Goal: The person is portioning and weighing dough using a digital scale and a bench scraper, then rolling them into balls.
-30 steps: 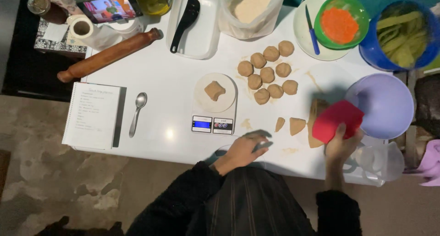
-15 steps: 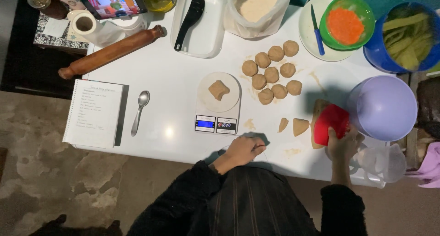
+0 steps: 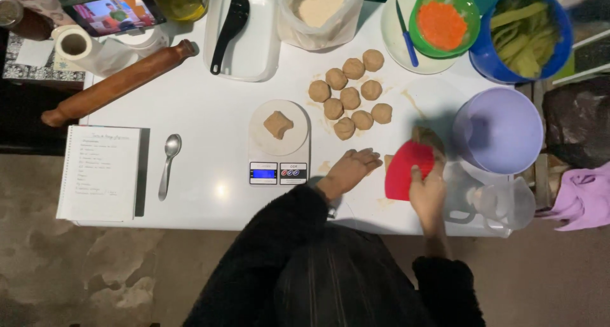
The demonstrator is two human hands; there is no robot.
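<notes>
My right hand (image 3: 427,192) grips a red dough scraper (image 3: 406,168), pressing it down on a lump of brown dough (image 3: 428,138) near the table's front edge. My left hand (image 3: 351,169) rests flat on the white table (image 3: 216,117) just left of the scraper, fingers spread, holding nothing. A small dough piece (image 3: 278,124) lies on the white kitchen scale (image 3: 278,148). Several round dough balls (image 3: 350,98) sit grouped behind my hands.
A lilac bowl (image 3: 499,130) and clear jug (image 3: 495,200) stand at the right. Behind are a blue bowl (image 3: 522,32), green bowl of orange shreds (image 3: 443,19), flour bag (image 3: 321,9) and tray with black scoop (image 3: 230,22). Rolling pin (image 3: 117,82), spoon (image 3: 168,162) and notebook (image 3: 101,171) lie left.
My left hand has moved forward and right, from the table's front edge to beside the scraper. The right hand has shifted the red scraper left over the dough.
</notes>
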